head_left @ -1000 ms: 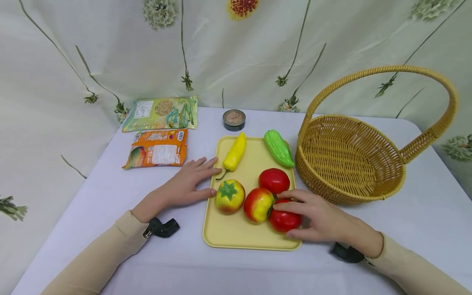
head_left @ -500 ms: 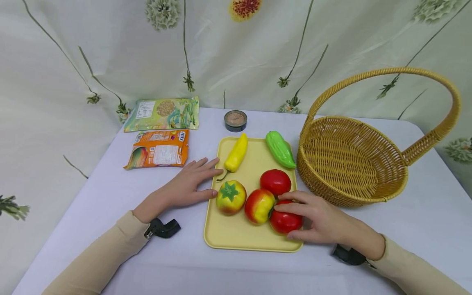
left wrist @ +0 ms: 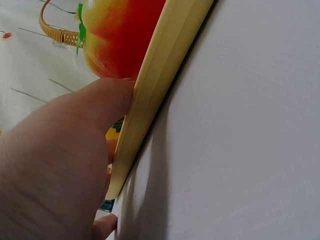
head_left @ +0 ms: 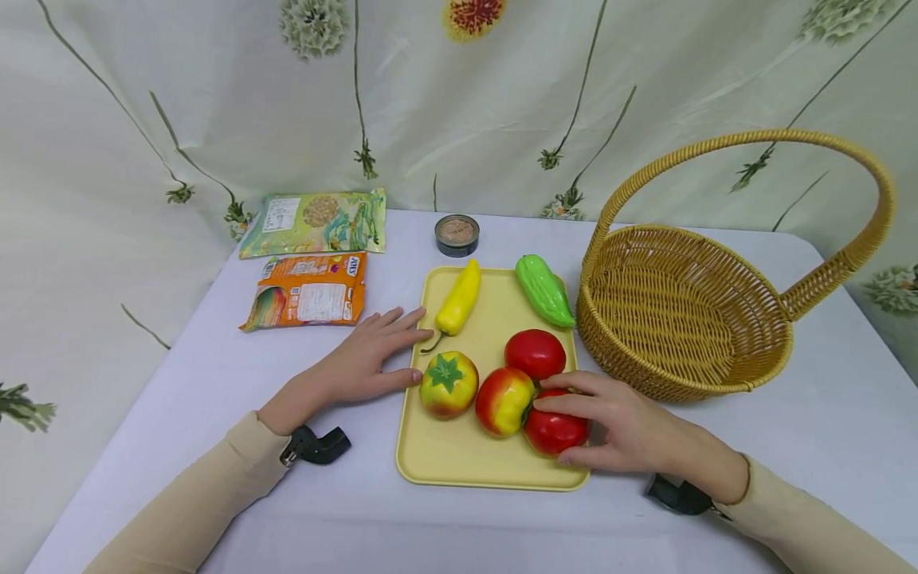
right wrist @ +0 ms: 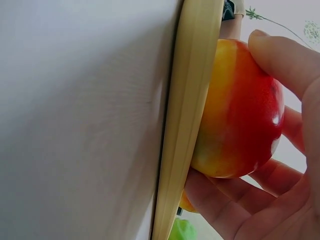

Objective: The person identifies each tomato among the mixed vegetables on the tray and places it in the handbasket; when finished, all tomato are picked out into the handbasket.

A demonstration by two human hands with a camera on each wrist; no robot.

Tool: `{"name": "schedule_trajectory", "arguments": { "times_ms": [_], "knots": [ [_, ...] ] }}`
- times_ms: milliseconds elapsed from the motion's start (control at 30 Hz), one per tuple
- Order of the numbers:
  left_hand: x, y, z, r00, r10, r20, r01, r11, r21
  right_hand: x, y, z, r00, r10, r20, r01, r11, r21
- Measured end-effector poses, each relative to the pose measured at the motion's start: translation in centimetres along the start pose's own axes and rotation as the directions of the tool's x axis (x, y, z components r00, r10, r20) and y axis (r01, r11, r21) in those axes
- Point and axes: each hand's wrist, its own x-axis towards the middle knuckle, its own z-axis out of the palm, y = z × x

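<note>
Left hand, fingers spread; right hand, gripping glossy round red fruit — lifting, I risk rolling adjoining round red-yellow fruit

The left hand is at the left side; its thumb touches the edge of the yellow tray; just above the thumb, a red and yellow fruit with green leaves is seen; behind it there is a woven handle; a white surface fills the right part.

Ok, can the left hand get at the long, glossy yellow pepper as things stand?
Likely yes: the left hand rests at the edge of the shallow, yellow rectangular tray, close to the yellow pepper, with nothing visible between them.
</note>
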Motion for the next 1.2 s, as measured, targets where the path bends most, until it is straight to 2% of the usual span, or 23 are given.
{"name": "schedule_trajectory", "arguments": {
  "times_ms": [667, 967, 1200],
  "knots": [
    [0.0, -0.2, 0.2, 1.000, 0.006, -0.012, -0.006, 1.000, -0.003, 0.0, -0.2, -0.7, 1.000, 0.008, -0.009, -0.008, 0.999, 0.038],
    [0.0, -0.1, 0.2, 1.000, 0.006, -0.010, -0.006, 1.000, -0.001, 0.0, -0.4, -2.3, 0.998, 0.005, -0.062, -0.001, 0.998, 0.063],
    [0.0, -0.2, 0.3, 1.000, 0.008, -0.014, -0.008, 1.000, -0.002, 0.0, -0.1, -4.2, 0.987, -0.017, -0.159, 0.016, 1.000, -0.005]
  ]
}}
